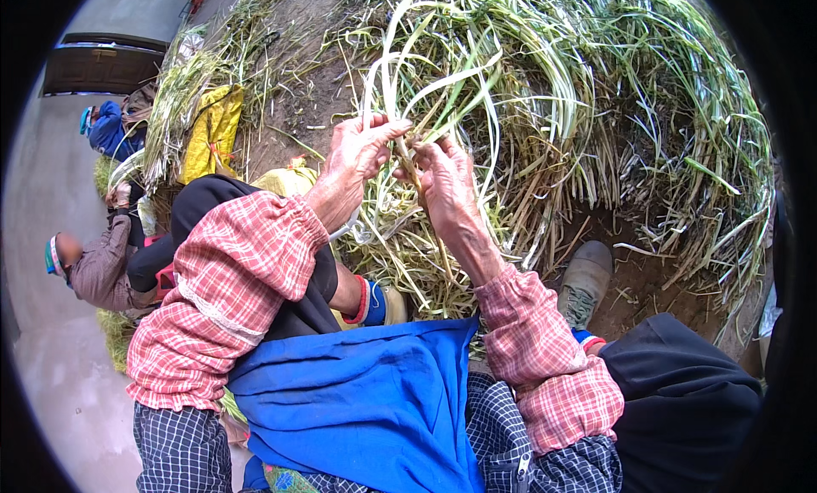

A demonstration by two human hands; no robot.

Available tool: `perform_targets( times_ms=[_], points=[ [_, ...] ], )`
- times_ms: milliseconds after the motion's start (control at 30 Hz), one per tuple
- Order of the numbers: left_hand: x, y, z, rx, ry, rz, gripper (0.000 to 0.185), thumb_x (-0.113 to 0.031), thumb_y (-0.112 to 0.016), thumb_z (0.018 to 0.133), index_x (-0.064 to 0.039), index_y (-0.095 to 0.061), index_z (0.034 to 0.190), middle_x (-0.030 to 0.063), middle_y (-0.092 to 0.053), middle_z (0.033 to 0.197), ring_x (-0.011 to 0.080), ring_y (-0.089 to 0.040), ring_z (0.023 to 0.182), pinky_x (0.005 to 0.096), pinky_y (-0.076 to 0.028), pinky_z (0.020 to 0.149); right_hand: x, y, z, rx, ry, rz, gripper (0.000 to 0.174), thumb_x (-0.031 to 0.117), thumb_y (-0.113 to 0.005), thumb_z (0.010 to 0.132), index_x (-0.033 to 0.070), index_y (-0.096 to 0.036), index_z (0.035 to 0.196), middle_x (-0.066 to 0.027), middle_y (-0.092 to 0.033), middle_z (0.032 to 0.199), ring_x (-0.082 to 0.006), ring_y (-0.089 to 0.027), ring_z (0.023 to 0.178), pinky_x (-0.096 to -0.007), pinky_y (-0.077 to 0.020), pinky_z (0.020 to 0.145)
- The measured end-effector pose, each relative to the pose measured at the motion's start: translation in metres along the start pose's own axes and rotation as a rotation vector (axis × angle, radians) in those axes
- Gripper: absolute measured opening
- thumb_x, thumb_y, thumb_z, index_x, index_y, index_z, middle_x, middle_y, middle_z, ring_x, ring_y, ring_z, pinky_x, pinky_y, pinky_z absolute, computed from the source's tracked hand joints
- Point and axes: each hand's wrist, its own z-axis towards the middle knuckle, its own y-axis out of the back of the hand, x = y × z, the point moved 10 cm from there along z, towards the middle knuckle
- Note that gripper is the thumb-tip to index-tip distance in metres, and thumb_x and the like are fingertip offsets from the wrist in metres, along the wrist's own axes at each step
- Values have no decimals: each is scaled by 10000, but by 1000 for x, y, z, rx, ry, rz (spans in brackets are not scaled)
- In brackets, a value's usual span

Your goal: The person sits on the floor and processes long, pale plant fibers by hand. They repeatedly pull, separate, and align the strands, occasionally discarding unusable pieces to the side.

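In front of my chest I hold a small bunch of long, leafy plant stalks [387,84], pale below and yellow-green toward the curling tips. My left hand [352,156] grips the stalks, thumb stretched across them. Just to its right, the fingers of my right hand [448,183] pinch a brownish, dry-looking strip [440,237] that hangs down beside the wrist. Which stalk this strip belongs to is hidden by the fingers. Under both hands lies a heap of loose peeled leaves and straw-like scraps [389,269], between my feet.
A large pile of green stalks [638,91] spreads ahead and to the right. To the left are a yellow woven sack [210,132] and a paler yellow sack [287,179]. Two people sit at the far left, one in a checked shirt [102,269], another in blue [115,132].
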Motion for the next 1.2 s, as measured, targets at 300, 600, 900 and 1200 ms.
perform_targets(
  times_ms=[300, 600, 900, 1200],
  points=[
    [-12, -18, -9, 88, -150, 30, 134, -192, -575, 926, -62, -602, 905, 21, -658, 795, -4, -454, 500, 124, -269, 368, -9, 20, 5, -6, -41, -10, 107, 98, -464, 929, 26, -480, 1006, -81, -583, 950, -191, -623, 828, -348, -548, 628],
    [-27, -38, -25, 181, -295, 161, 166, -199, -617, 902, -36, -607, 871, 32, -667, 723, 10, -423, 485, 162, -313, 444, -6, 7, 17, 210, 232, -947, 335, 236, -529, 897, -47, -609, 1058, -167, -629, 679, -295, -566, 539, -413, -458, 547],
    [-108, 18, -30, -105, -471, 154, 90, -199, -636, 879, -111, -641, 860, 15, -671, 700, -2, -401, 444, 135, -276, 362, -37, 28, -21, 193, 416, -1966, 66, 92, -466, 870, 27, -457, 882, -125, -556, 592, -294, -566, 517, -421, -407, 462],
    [-204, 155, -16, -183, -671, -110, 115, -150, -631, 884, -46, -649, 928, 39, -655, 738, 15, -393, 450, 141, -236, 374, -63, 48, -52, 318, 554, -2117, 144, 83, -535, 839, 32, -481, 963, -107, -589, 653, -248, -620, 572, -371, -463, 498]
  ],
)
